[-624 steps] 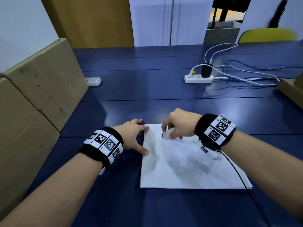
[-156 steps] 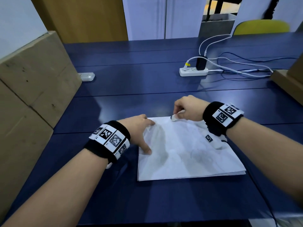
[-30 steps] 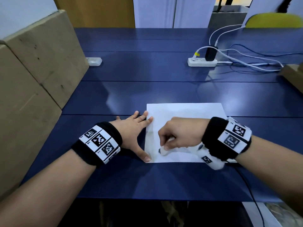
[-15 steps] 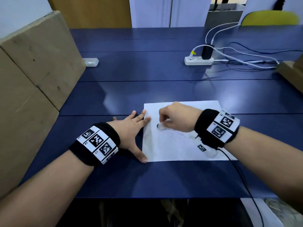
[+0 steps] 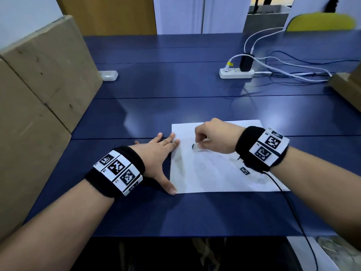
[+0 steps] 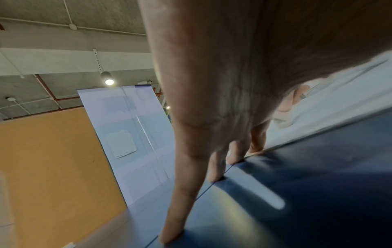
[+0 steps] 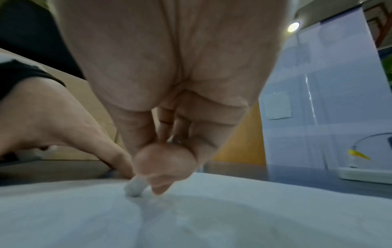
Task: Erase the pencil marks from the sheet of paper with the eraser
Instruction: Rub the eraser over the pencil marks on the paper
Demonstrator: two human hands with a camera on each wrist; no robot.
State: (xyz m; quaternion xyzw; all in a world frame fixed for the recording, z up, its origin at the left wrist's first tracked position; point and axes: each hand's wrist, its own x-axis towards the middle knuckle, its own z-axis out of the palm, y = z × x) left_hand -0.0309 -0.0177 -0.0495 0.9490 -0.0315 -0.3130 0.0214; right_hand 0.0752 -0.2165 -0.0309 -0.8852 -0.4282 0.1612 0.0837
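Blue table [image 5: 175, 85]: sheet of paper [image 5: 214, 178] pinned at its left edge by flat left hand [image 5: 156, 153]. Right hand [image 5: 214, 137] pinches eraser [image 5: 196, 147], mid-rub; next, faint marks nearer the sheet's near edge.

No readable words, brands or numbers are showing; only black-and-white square code markers are sitting on the left wristband [image 5: 117, 171] and right wristband [image 5: 268, 145].

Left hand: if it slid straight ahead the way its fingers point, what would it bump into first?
Probably nothing nearby: the left hand points up-right across bare table; the power strip lies roughly that way, though depth is unclear.
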